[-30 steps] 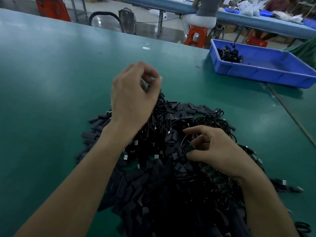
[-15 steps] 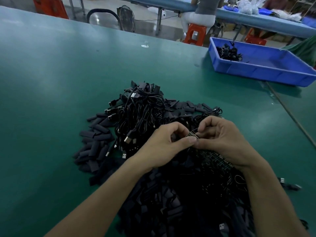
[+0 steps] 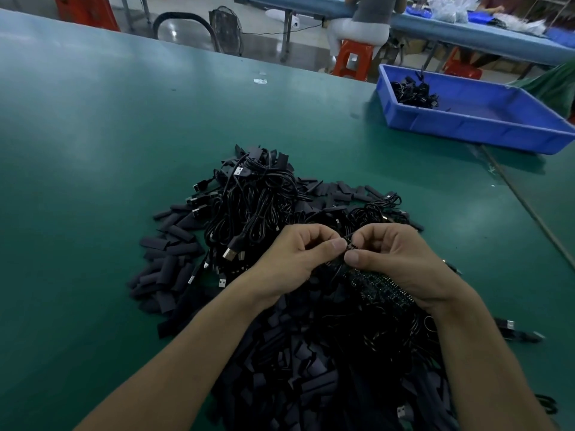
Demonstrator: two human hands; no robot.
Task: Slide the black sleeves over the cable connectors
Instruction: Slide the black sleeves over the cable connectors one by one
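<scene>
So, mid-frame, the left hand [image 3: 295, 258] and right hand [image 3: 396, 256] are both pinching one small connector [image 3: 351, 245] between thumb and curled fingers. The black sleeves [image 3: 174, 269] and cables [image 3: 258, 197] are sitting piled underneath, lower centre.

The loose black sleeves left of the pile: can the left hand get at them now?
Probably yes. The loose black sleeves lie uncovered on the table beside the left hand. But its grip and the right hand both pinch a small dark part, so it must release first.
</scene>
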